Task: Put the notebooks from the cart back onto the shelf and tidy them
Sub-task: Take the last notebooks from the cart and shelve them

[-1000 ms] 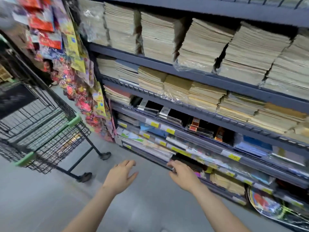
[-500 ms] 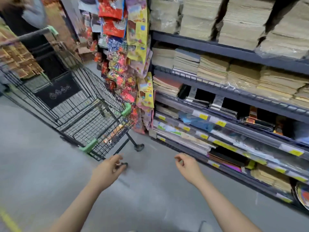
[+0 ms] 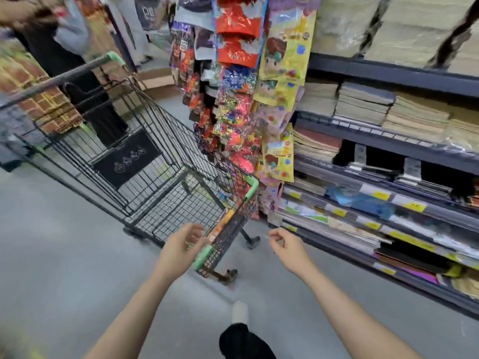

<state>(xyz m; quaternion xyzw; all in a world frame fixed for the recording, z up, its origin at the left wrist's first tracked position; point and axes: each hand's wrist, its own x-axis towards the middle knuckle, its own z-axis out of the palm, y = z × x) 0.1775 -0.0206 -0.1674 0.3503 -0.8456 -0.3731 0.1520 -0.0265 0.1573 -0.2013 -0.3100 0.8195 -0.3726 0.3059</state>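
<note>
Aisle view: wire cart (image 3: pixel 145 161) on grey floor, shelf (image 3: pixel 388 73) to its right.
Left hand (image 3: pixel 178 248) empty, fingers loosely spread, over the cart's near green-capped corner. Right hand (image 3: pixel 290 248) empty, fingers curled, in the air near the lower shelf. Notebooks (image 3: pixel 363 104) stacked on the shelf tiers; an orange-edged item, blurred, leans inside the cart's near end.

The notebook (image 3: pixel 220 226) in the cart (image 3: pixel 160 161) is being blurred and half screened by wire mesh; the shelf (image 3: pixel 388 73) is being cut off at the right edge.
</note>
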